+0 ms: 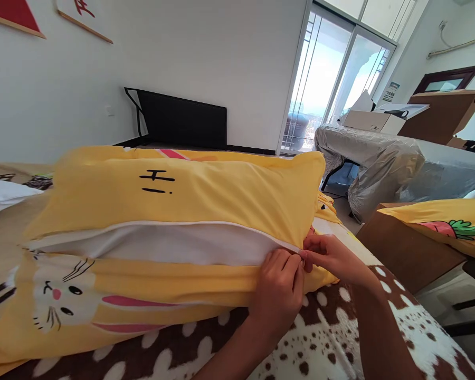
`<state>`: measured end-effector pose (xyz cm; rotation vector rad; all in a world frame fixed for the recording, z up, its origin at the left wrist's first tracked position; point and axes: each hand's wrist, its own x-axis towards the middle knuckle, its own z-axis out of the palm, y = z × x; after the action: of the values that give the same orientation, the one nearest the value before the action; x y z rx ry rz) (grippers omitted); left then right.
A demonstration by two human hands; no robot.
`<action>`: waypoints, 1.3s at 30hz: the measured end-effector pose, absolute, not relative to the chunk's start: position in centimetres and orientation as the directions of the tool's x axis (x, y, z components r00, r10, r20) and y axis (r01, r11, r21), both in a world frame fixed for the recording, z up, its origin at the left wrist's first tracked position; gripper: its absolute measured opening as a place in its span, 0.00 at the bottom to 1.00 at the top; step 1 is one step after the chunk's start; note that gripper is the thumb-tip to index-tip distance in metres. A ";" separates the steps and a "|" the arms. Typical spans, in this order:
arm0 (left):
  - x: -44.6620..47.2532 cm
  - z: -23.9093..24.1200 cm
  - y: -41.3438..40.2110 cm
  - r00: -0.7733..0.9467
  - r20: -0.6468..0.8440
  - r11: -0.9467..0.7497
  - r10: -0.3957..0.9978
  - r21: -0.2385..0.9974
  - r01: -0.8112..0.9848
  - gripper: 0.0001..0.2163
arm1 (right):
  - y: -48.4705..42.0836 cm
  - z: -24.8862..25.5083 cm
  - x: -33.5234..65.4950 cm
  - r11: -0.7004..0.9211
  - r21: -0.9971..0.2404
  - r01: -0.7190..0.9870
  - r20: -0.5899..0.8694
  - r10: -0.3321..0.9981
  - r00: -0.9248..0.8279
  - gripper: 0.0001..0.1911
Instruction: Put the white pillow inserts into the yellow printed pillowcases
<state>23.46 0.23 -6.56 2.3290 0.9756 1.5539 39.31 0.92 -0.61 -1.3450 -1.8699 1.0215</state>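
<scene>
A yellow pillowcase [190, 198] with a rabbit print and the letters "Hi" lies across the bed, with a white pillow [162, 245] showing through its long open zip slit. My left hand [279, 287] is closed, pinching the yellow fabric at the slit's right end. My right hand [332, 256] is closed too, its fingertips pinched at the same spot, seemingly on the zip pull, which is too small to make out. Both hands touch each other there.
A brown and white spotted blanket [328, 338] covers the bed under the pillow. Another white pillow [3, 192] lies at the far left. A brown box [407, 253] with yellow carrot-print fabric [447, 221] stands at the right. A plastic-wrapped sofa [380, 158] and glass doors [332, 79] are behind.
</scene>
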 end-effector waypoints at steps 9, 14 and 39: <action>22.7 -5.8 0.4 0.255 0.764 -0.770 0.593 0.444 0.459 0.09 | 2.2 -2.2 38.5 -0.034 -0.999 -0.010 -0.031 0.974 -0.225 0.13; 22.0 -5.1 0.8 0.266 0.737 -0.746 0.621 0.453 0.488 0.08 | 2.3 -3.0 37.9 0.032 -0.994 -0.102 0.051 0.979 -0.196 0.11; 21.5 -3.5 1.3 0.232 0.277 -0.270 0.932 0.961 -0.061 0.10 | -0.2 -0.4 38.2 0.368 -0.581 0.726 0.227 0.930 -0.289 0.07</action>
<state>21.49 1.32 -3.45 1.4918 0.8618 1.2343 38.17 -0.15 -0.37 -1.4272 -2.1015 0.5037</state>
